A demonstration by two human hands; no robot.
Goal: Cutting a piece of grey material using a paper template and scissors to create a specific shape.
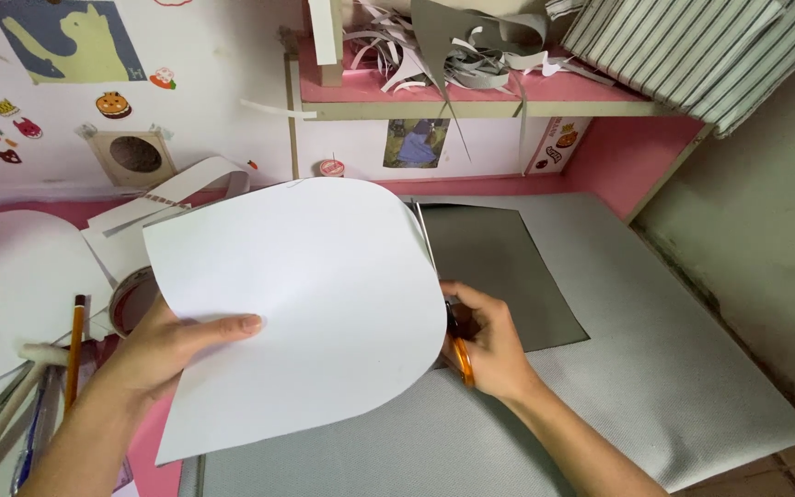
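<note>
My left hand [177, 345] grips a large white paper sheet [315, 304] by its left edge, thumb on top. The sheet has a rounded cut edge on its right side and is lifted over the desk. My right hand [489, 340] holds orange-handled scissors [457, 354] at the sheet's right edge. The blades [423, 235] run up along that curved edge, partly hidden behind the paper. Under the scissors lies a dark grey sheet [517, 276].
A light grey mat [655, 387] covers the desk. At the left are a pencil [74, 345], a tape roll [129, 299] and loose white paper pieces. A pink shelf [471, 92] with paper scraps sits above. Striped fabric [692, 46] hangs at the upper right.
</note>
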